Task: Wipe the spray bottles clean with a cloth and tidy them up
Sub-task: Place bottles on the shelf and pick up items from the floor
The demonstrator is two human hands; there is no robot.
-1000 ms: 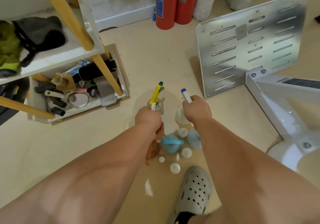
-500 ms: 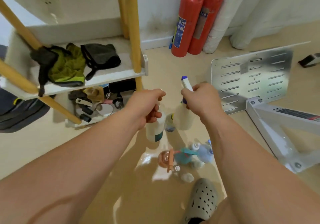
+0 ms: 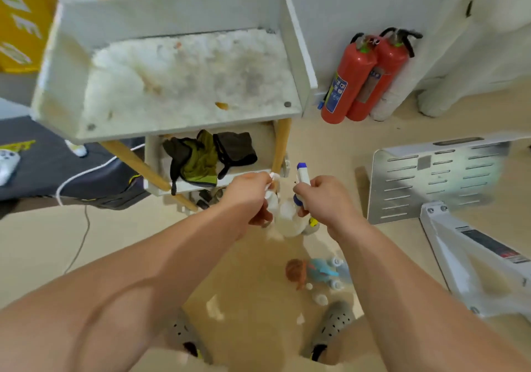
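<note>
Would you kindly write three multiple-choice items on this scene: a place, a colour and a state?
1. Where do the fire extinguishers stand?
A) on the top tray
B) on the floor against the wall
C) between the shoes

2. What colour is the nozzle tip of the spray bottle in the right hand?
A) green
B) red
C) blue

3. What is the right hand doing?
A) hanging empty
B) gripping the spray bottle
C) lying flat on the floor

Answers:
1 B, their bases sit on the floor by the wall.
2 C, the tip above the hand is blue.
3 B, the hand curls round the bottle's neck.
</note>
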